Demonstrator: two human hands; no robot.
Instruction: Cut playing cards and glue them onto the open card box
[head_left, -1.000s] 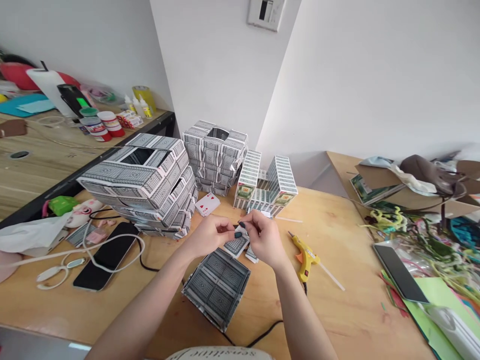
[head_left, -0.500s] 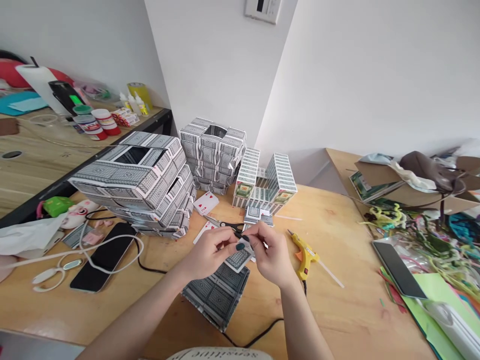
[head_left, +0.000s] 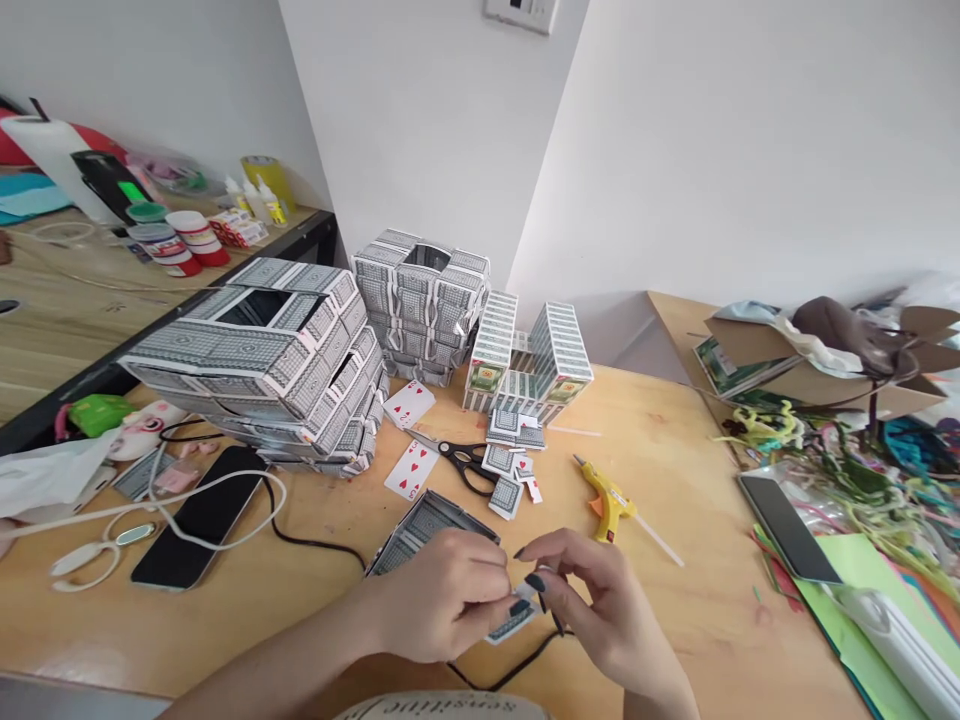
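My left hand point(head_left: 454, 595) is closed on a small piece of patterned playing card point(head_left: 514, 622), low in front of my body. My right hand point(head_left: 600, 600) is close beside the card, thumb and index fingertips apart; whether they touch it is unclear. Just beyond my left hand sits a grey-patterned card box point(head_left: 427, 528), partly hidden by that hand. Black-handled scissors point(head_left: 469, 462) lie beyond it, over a heart playing card point(head_left: 412, 470). Cut card pieces point(head_left: 506, 495) are strewn to their right. A yellow glue gun point(head_left: 611, 500) lies beyond my right hand.
Large card-built structures point(head_left: 300, 350) stand at the left and back, next to green-and-white card stacks point(head_left: 491, 345). A phone point(head_left: 199, 520) and white cable lie left. Another phone point(head_left: 787, 525), green paper point(head_left: 862, 580) and a pile of coloured yarn-like strands are right.
Both hands have come down toward my body with the card piece, away from over the box. My right thumb and index finger have parted. The scissors and cut pieces are now uncovered.
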